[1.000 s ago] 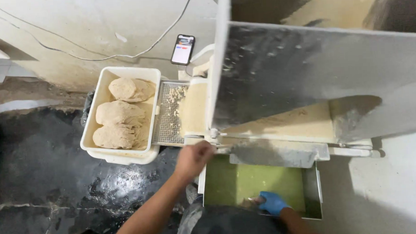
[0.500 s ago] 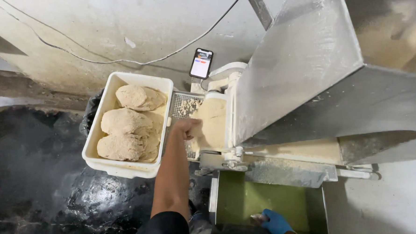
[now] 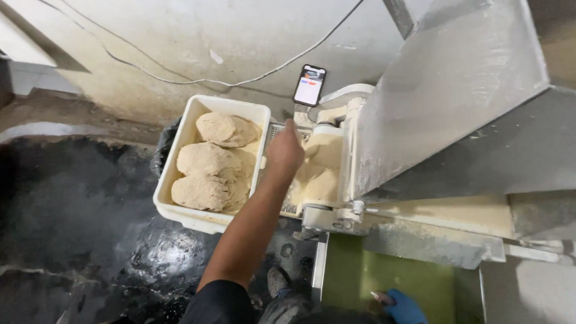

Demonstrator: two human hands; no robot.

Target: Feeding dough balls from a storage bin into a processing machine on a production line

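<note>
On the left I see a white tub (image 3: 172, 186) holding three lumps of dough (image 3: 207, 160), set over a dark wet floor (image 3: 57, 224). Just right of it, my left hand (image 3: 283, 150) reaches over the machine's grated tray (image 3: 288, 206), above the pale dough sheet (image 3: 314, 177); whether its fingers are closed I cannot tell. A phone (image 3: 310, 85) leans against the wall beyond. Further right stands the big metal hopper (image 3: 453, 90). Low right, my blue-gloved right hand (image 3: 403, 307) rests on the green belt (image 3: 396, 277), well apart from the other; its grip is unclear.
</note>
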